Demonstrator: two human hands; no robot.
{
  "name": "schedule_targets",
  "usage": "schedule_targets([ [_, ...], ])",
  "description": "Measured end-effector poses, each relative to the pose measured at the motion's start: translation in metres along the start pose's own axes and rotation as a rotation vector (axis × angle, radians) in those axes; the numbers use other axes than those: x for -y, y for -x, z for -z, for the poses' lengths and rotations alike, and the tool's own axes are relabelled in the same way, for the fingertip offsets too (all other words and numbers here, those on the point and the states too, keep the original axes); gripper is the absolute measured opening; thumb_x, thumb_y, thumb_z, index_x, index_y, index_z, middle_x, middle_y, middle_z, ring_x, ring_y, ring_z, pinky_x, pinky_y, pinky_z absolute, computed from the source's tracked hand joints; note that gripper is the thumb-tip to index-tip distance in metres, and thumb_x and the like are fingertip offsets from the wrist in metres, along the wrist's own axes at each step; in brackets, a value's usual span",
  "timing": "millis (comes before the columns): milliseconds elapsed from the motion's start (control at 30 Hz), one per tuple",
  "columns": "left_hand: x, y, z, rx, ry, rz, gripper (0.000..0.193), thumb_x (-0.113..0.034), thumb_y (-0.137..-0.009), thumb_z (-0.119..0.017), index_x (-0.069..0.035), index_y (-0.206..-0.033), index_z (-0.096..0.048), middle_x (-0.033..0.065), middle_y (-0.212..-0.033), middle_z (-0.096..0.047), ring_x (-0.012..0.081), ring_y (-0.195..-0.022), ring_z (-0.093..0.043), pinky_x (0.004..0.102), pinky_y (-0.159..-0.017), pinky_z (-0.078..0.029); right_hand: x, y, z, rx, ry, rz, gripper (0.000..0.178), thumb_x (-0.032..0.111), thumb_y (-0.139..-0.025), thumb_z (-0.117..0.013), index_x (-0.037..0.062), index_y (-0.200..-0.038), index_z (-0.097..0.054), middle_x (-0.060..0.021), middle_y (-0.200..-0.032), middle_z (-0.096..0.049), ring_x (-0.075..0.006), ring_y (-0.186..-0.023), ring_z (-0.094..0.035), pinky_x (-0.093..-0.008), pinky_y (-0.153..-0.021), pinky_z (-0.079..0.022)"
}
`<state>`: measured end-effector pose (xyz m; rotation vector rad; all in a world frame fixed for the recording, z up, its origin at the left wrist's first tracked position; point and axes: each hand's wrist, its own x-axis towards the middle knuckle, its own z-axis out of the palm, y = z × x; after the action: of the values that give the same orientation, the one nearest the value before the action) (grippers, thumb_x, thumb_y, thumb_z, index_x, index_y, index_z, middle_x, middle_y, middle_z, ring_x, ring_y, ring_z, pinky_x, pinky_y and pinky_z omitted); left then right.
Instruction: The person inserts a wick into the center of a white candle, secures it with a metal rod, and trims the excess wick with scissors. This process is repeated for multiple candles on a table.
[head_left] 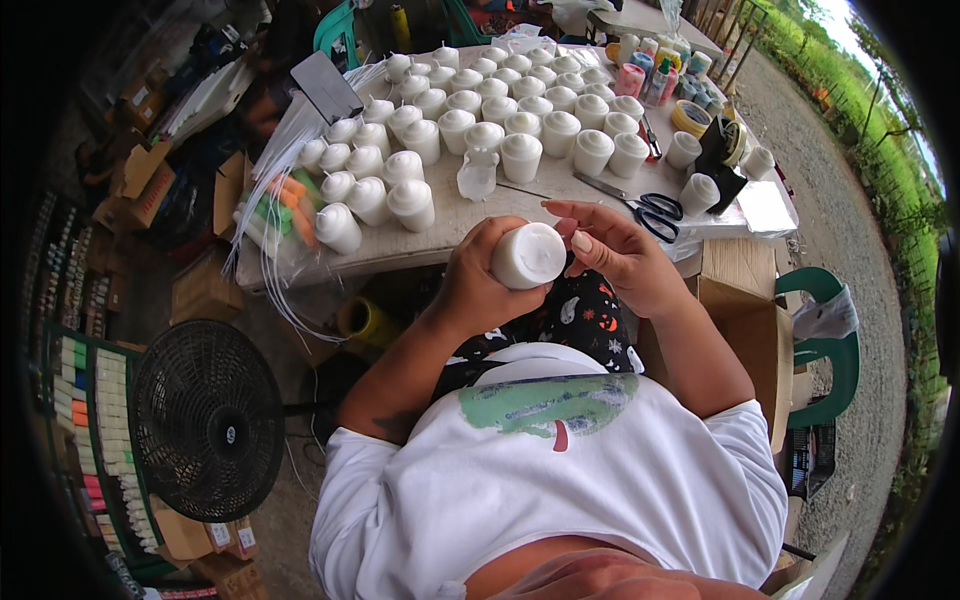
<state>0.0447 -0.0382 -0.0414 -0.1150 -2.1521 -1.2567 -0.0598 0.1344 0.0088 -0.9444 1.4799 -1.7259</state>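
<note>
My left hand [478, 275] is wrapped round a white pillar candle [530, 256], tilted so one round end faces up toward me. Beside that end is my right hand [625, 255], its index finger stretched out and thumb apart from it; any thin wick between the fingers is too small to make out. Just beyond my hands on the table stand many white candles [520, 158] with domed tops, in loose rows. A small pale bear-shaped figure [477, 175] stands at their front. Black-handled scissors [660, 212] lie to the right of my right hand, near a thin metal rod [522, 191].
Long white wicks [262, 205] hang over the table's left edge by a dark phone or tablet [327, 88]. Tape rolls [690, 118] and colored jars [632, 78] stand at the right. A black fan [207, 420] is at my left; a cardboard box [735, 310] and green chair [835, 350] are right.
</note>
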Motion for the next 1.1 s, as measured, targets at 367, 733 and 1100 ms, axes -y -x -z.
schedule_targets([
  [367, -0.004, 0.000, 0.000, -0.003, -0.158, -0.104, 0.059, -0.009, -0.057, -0.081, -0.006, -0.108, -0.051, 0.0145, -0.099, -0.057, 0.0361, -0.090, -0.060, 0.0437, -0.077, -0.051, -0.011, 0.000, -0.015, 0.008, -0.143, -0.093, 0.045, 0.019, -0.088, -0.068, -0.0001, -0.128, -0.055, -0.0063, -0.118, -0.063, -0.0128, -0.108, -0.057, -0.0275, -0.094, -0.046],
  [733, -0.004, 0.007, -0.001, -0.024, -0.230, -0.177, 0.058, -0.011, -0.058, -0.083, -0.007, -0.107, -0.052, 0.0137, -0.097, -0.056, 0.0357, -0.085, -0.060, 0.0432, -0.072, -0.052, -0.019, 0.006, -0.016, 0.040, -0.121, -0.068, 0.040, 0.014, -0.091, -0.064, -0.0011, -0.127, -0.055, -0.0082, -0.119, -0.062, -0.0136, -0.109, -0.057, -0.0276, -0.097, -0.045],
  [1100, 0.000, 0.007, -0.004, 0.030, -0.220, -0.085, 0.062, -0.014, -0.059, -0.084, -0.006, -0.111, -0.052, 0.0151, -0.100, -0.059, 0.0347, -0.089, -0.062, 0.0422, -0.076, -0.052, -0.034, -0.001, -0.012, 0.121, -0.156, -0.030, 0.037, 0.014, -0.095, -0.057, 0.0032, -0.130, -0.051, -0.0080, -0.121, -0.060, -0.0139, -0.113, -0.055, -0.0289, -0.099, -0.045],
])
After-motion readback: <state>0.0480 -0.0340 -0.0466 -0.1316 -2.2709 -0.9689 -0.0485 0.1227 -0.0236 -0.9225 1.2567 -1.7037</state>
